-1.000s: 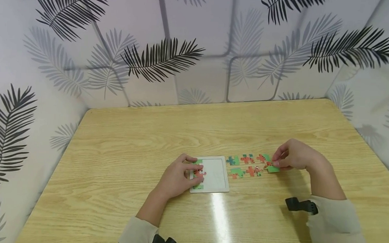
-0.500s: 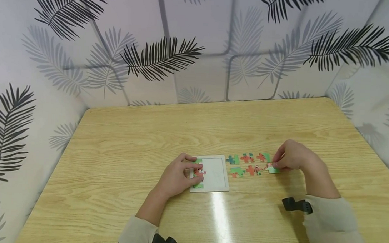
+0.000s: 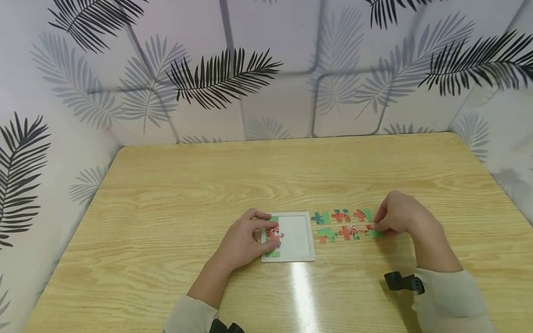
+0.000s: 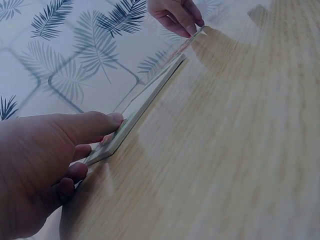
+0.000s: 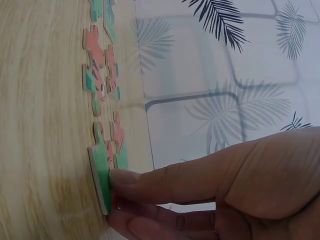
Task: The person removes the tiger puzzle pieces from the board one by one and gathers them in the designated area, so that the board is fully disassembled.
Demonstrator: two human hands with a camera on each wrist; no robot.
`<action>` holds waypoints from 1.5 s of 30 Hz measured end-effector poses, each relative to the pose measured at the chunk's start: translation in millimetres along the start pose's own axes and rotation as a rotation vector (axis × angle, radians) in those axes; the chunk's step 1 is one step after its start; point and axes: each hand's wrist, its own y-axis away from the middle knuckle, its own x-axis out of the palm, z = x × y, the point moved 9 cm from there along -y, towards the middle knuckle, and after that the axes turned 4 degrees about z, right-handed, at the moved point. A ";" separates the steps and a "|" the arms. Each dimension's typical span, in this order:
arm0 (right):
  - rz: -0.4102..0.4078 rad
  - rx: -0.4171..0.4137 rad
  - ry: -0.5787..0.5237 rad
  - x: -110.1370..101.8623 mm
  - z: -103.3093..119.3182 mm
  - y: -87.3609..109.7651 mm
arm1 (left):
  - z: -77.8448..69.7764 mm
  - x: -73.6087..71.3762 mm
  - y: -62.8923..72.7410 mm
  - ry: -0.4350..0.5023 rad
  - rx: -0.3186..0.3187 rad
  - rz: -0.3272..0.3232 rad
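Note:
My left hand point(image 3: 245, 240) holds the left side of a white square puzzle tray point(image 3: 298, 238), its thumb point(image 4: 102, 125) and fingers lying over that side. Joined pieces with a red tiger face point(image 3: 274, 233) fill the strip under my fingers; the rest of the tray's bed is bare. To the right, my right hand point(image 3: 403, 213) pinches a green and red puzzle piece point(image 5: 101, 172) between thumb and index finger. This piece stands at the right end of the near row, at table level. Its far edge is partly hidden by my fingertips.
Several loose pieces lie in two rows right of the tray, among them a green piece point(image 3: 326, 234), a red one point(image 3: 349, 232) and a striped red one point(image 3: 340, 216). The wooden table point(image 3: 182, 193) meets a leaf-patterned wall point(image 3: 277, 103) at the back.
My right hand has shifted slightly left and turned the puzzle piece, settling it in line with the near row. My left hand has stayed on the tray.

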 end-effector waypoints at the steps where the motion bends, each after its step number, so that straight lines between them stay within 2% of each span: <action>1: -0.004 0.000 0.006 -0.5 1.1 0.0 | 0.2 -0.4 0.0 0.002 -0.002 0.001; 6: -0.003 -0.006 0.023 -1.9 5.0 2.8 | 0.4 -1.7 0.1 0.005 0.001 0.007; 12: -0.012 -0.026 -0.006 -2.7 8.1 5.8 | 1.3 -2.3 0.8 0.006 -0.001 0.002; 20: 0.008 -0.111 -0.163 0.8 13.1 0.1 | 2.8 -3.3 0.8 -0.003 -0.009 -0.009; 24: 0.004 -0.140 -0.194 3.9 15.1 -4.8 | 3.9 -2.7 1.4 0.009 -0.020 -0.006; 36: 0.034 -0.230 -0.225 10.2 50.9 -11.3 | 5.3 -4.1 -0.3 0.037 -0.034 -0.021; 45: 0.020 -0.271 -0.222 19.9 62.2 -20.7 | 8.8 -2.8 -0.7 0.024 -0.048 -0.007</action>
